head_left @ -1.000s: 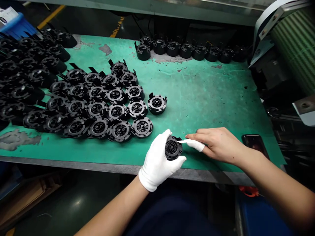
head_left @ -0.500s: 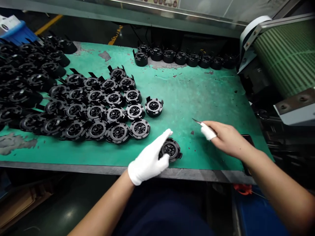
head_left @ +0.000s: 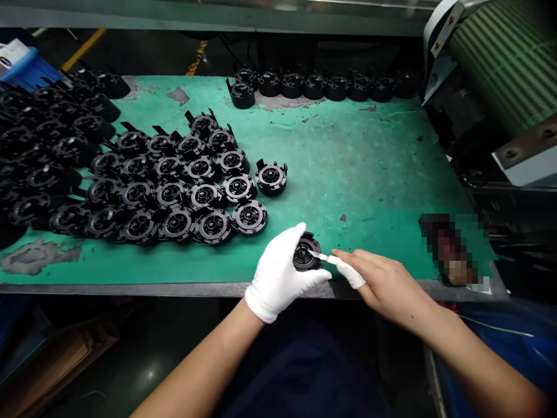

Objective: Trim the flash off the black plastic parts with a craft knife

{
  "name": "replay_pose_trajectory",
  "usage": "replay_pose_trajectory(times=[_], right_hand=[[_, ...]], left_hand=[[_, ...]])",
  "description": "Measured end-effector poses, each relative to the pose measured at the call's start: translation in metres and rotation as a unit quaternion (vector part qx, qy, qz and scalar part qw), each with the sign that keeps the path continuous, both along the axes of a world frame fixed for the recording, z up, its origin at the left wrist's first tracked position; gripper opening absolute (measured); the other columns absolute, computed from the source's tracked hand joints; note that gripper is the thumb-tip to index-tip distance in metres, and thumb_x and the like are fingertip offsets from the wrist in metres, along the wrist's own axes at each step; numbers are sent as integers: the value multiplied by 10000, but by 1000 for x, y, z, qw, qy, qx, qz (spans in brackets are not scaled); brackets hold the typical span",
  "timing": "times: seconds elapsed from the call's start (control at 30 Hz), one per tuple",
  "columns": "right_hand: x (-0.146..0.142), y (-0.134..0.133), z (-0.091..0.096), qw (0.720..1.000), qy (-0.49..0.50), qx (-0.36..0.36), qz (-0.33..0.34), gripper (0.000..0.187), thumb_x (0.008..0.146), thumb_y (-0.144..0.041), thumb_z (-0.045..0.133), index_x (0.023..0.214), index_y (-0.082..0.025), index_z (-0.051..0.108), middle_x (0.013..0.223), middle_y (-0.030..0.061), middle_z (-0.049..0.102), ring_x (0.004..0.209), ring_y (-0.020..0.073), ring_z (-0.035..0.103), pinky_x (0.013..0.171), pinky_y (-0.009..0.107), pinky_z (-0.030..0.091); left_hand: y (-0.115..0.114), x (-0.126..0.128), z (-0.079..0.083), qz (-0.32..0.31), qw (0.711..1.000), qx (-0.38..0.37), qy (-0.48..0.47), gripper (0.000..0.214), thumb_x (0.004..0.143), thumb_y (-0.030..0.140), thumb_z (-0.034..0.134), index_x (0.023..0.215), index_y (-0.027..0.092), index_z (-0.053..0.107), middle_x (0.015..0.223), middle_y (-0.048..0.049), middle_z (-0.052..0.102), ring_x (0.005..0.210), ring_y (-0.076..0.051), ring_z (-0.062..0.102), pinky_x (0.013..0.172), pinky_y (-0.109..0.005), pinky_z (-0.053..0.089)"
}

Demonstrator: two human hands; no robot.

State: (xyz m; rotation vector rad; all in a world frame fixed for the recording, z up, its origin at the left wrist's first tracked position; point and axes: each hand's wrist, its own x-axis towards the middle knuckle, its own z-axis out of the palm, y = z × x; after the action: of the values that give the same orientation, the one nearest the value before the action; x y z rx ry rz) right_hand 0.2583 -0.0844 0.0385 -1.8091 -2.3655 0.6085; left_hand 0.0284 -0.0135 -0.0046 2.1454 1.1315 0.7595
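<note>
Green and scuffed, the counter [head_left: 357,168] runs wide before me. Lots of round black parts [head_left: 206,196] crowd its left side, and a row [head_left: 314,87] sits along the far edge. Near the front are the white-gloved left hand [head_left: 281,273] and the right hand [head_left: 385,278]. The left grip is curled round one black part [head_left: 301,262]. The right grip pinches a little knife [head_left: 321,256], its tip over that part.

Dk flr [head_left: 165,342] — yel. stripe [head_left: 85,49]
</note>
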Motion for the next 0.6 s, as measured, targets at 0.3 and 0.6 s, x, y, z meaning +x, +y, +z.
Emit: replay_pose_trajectory(times=[0.3,0.6], right_hand=[[-9,-11,0,997,-81,-3,-18,554,902,-111,435,1433,-228,546,1014,57,700,829,215,673,615,300,459],[-22,-13,5,989,-138,0,-52,543,891,-131,453,1408,-256,562,1052,46,717,764,218,686,551,321,408]], left_hand=[[1,4,1,-5,1000,21,-2,1016,684,719,767,1478,196,410,1400,-170,590,1286,-338,587,1120,-489,482],[1,7,-4,6,999,5,-33,908,664,663,823,1375,192,512,1370,-131,631,1262,-310,624,1125,-463,491]])
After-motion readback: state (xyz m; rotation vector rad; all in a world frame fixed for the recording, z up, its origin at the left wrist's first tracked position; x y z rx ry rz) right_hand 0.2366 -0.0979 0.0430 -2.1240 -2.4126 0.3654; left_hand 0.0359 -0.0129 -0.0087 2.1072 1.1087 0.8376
